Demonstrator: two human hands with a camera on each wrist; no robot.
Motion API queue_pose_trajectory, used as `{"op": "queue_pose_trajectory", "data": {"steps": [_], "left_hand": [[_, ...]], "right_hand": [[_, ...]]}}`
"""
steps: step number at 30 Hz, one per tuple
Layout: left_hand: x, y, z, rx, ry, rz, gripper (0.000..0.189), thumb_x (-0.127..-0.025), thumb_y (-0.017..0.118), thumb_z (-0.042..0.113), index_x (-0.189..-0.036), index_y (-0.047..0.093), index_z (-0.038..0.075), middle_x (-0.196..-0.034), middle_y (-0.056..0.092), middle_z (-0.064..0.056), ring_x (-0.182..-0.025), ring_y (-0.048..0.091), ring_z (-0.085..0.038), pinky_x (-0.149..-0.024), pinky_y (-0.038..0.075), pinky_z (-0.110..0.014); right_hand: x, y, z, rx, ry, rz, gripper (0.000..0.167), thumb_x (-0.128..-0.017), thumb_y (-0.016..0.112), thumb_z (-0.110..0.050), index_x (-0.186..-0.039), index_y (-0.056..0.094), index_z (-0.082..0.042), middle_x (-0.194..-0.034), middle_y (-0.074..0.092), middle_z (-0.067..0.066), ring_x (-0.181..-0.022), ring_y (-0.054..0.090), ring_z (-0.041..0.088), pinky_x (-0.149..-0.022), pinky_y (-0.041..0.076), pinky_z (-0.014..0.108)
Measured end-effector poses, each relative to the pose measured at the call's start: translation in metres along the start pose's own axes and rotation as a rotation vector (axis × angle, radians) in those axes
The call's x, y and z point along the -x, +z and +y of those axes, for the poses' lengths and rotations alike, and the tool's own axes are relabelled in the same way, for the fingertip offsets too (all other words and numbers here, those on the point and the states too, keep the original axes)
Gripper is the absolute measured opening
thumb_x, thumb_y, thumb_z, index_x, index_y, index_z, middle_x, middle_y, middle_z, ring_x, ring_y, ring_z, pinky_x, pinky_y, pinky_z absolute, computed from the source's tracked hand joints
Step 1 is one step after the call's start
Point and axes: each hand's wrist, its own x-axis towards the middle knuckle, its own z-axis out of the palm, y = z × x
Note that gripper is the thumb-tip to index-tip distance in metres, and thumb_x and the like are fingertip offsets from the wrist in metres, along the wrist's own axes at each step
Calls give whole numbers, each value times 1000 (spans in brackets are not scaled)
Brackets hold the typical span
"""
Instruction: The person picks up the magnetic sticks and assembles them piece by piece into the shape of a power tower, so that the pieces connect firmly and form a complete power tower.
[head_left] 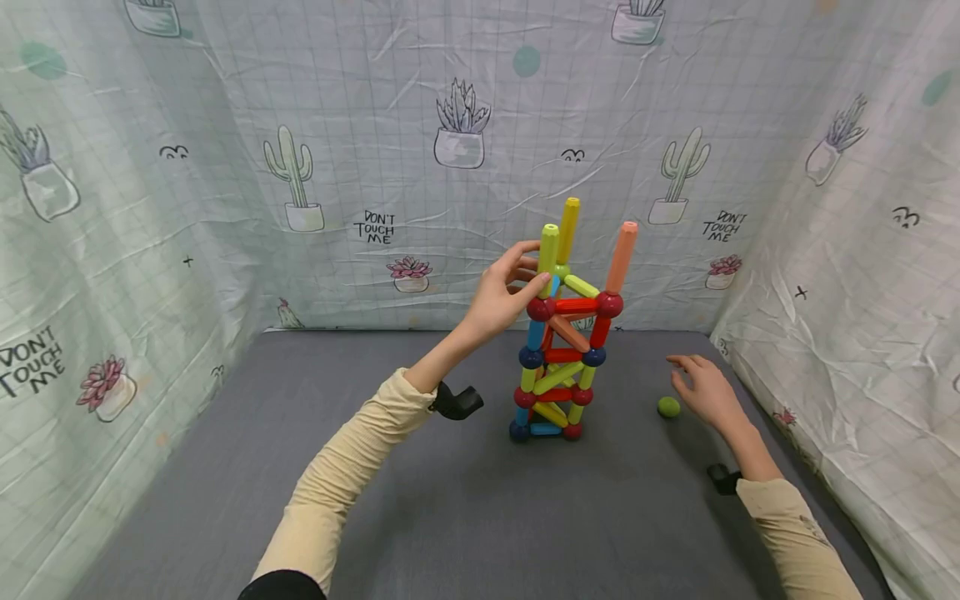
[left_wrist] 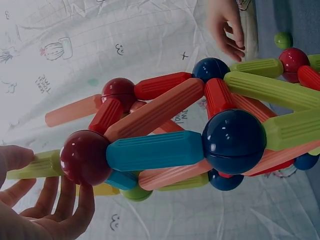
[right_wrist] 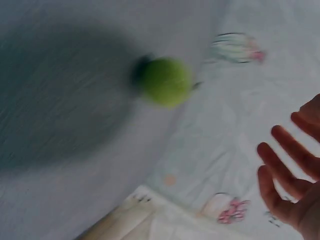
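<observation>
A tower of magnetic rods and balls (head_left: 562, 356) stands on the grey table, with blue, red, yellow, orange and light green rods. My left hand (head_left: 501, 292) pinches the light green upright rod (head_left: 550, 250) at its top left; in the left wrist view that rod (left_wrist: 47, 165) sits against a dark red ball (left_wrist: 86, 157). A yellow rod (head_left: 569, 229) and an orange rod (head_left: 622, 258) also point up from the top. My right hand (head_left: 708, 393), fingers relaxed and apart, hovers right of a loose green ball (head_left: 668, 407). In the right wrist view, the hand (right_wrist: 295, 180) and ball (right_wrist: 167, 82) are separate.
Printed cloth (head_left: 360, 167) hangs behind the table (head_left: 420, 517) and along both sides. Black wrist mounts (head_left: 459, 403) are on both arms. The right-hand cloth (head_left: 840, 375) runs close beside the right arm.
</observation>
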Motion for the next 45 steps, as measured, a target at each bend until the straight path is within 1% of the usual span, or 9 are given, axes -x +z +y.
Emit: {"op": "queue_pose_trajectory", "data": {"steps": [5,8,15,20,24,29,37,41,45], "left_hand": [[1,0,0,-12,11,6,40,-89,52,12,-128,43,8,-107,59,-17,-93,60,-25,-73,52,-28],[2,-1,0,-18,14,9,40,-89,52,12,-128,43,7,-107,59,-17,-93,60,-25,-73,52,-28],[1,0,0,-35,9,14,40,-90,52,12,-128,43,9,-106,59,-16,-93,61,-24,-72,53,-27],[1,1,0,-31,9,11,40,-90,52,13,-129,43,9,-107,59,-16,-93,61,-24,-72,53,-27],[0,1,0,-30,5,11,40,-90,52,13,-128,43,9,-107,59,-16,-93,61,-24,-73,52,-28],[-1,0,0,-28,8,12,40,-90,52,12,-128,43,8,-106,59,-16,-93,61,-24,-73,52,-28],[1,1,0,-27,9,9,40,-90,51,13,-128,42,8,-107,59,-17,-93,61,-25,-72,53,-28],[1,1,1,-29,12,10,40,-90,52,12,-128,43,8,-106,59,-17,-92,61,-25,-72,53,-27],[1,1,0,-30,12,12,40,-89,52,12,-128,43,8,-106,60,-17,-92,61,-25,-71,53,-27]], "right_hand": [[4,15,20,255,-103,10,28,-82,59,-9,-108,60,0,-98,58,22,-81,52,36,-57,41,43],[5,23,25,339,-129,-43,30,-81,61,-13,-108,60,-2,-98,58,20,-82,52,37,-57,41,44],[8,36,24,365,-144,-212,35,-78,66,-23,-111,59,-13,-91,58,12,-77,50,33,-57,38,44],[11,45,33,354,-226,-195,30,-75,70,-22,-103,59,-15,-82,55,8,-70,46,28,-52,34,36],[5,41,33,297,-238,-168,26,-74,70,-18,-98,59,-14,-82,55,10,-69,46,29,-52,36,39],[-24,3,7,203,-180,-114,33,-75,69,-13,-103,58,-2,-94,60,19,-79,53,37,-61,42,48],[-92,-106,-69,-14,-307,220,37,-79,64,-4,-113,53,6,-96,58,22,-86,51,34,-70,39,44],[-118,-150,-108,-29,-359,273,38,-82,62,-7,-117,51,3,-103,56,21,-92,48,33,-71,36,39],[-140,-170,-137,-41,-420,265,39,-83,61,-9,-120,51,-1,-105,56,20,-94,47,31,-72,35,36]]}}
